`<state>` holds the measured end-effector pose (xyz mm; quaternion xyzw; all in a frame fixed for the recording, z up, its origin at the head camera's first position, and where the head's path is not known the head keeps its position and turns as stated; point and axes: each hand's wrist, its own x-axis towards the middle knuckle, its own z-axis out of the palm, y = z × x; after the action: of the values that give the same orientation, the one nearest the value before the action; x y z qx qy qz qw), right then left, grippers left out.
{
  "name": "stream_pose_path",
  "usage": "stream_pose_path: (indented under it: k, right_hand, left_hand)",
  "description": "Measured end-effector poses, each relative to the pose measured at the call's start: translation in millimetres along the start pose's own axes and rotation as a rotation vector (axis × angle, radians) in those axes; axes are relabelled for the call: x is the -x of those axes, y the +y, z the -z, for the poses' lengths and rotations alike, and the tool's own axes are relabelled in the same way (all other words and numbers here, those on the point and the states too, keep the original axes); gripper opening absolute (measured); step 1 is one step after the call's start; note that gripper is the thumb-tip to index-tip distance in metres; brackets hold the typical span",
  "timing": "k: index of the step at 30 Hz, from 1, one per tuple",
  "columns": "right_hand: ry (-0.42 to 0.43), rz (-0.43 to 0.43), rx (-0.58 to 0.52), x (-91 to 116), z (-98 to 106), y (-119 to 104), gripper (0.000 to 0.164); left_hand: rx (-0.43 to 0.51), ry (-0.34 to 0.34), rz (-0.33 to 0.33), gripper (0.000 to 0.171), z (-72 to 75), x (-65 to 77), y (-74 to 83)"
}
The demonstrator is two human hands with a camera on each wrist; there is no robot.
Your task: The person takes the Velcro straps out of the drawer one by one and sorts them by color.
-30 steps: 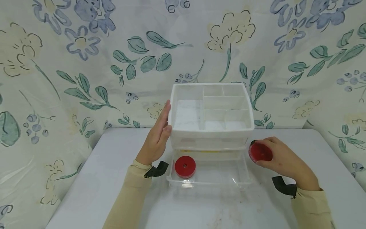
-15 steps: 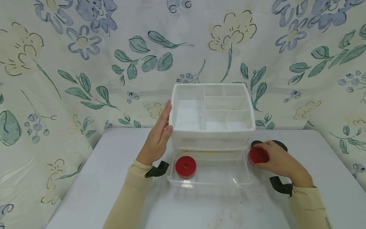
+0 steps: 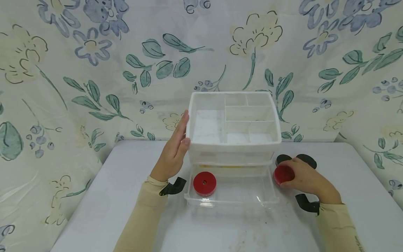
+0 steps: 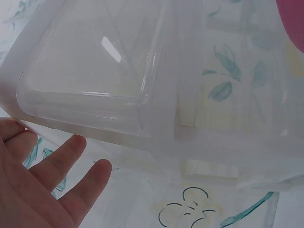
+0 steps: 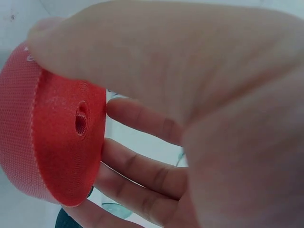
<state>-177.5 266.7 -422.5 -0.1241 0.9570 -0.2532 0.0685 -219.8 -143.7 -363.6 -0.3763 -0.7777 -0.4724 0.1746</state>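
My right hand (image 3: 305, 178) grips a roll of red fabric tape (image 3: 283, 175), thumb on one side and fingers on the other. The right wrist view shows the tape's woven edge and wound coil (image 5: 71, 137). It is close beside the right wall of a clear pulled-out drawer (image 3: 242, 189). A second red roll (image 3: 204, 183) lies in that drawer, at its left. With fingers extended, my left hand (image 3: 170, 154) rests along the left side of a white plastic organizer (image 3: 234, 144). In the left wrist view its fingers (image 4: 90, 185) lie along the organizer's side.
Two black rolls, a smaller one (image 3: 282, 159) and a larger one (image 3: 306, 161), lie on the white table (image 3: 138, 224) behind my right hand. The organizer's top has several compartments. A flower-printed cloth (image 3: 201, 52) hangs behind the table.
My right hand has shifted slightly left and down with the red roll, and the black rolls behind it show more. My left hand keeps its place on the organizer.
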Motion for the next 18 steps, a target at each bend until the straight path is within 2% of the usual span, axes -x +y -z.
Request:
stream_pose_path:
  k: [18]
  right_hand:
    - [-0.046,0.002,0.008,-2.7,-3.5,1.8,0.064]
  left_hand:
    - [0.011,-0.006,-0.001,0.062,0.3,-0.1,0.4]
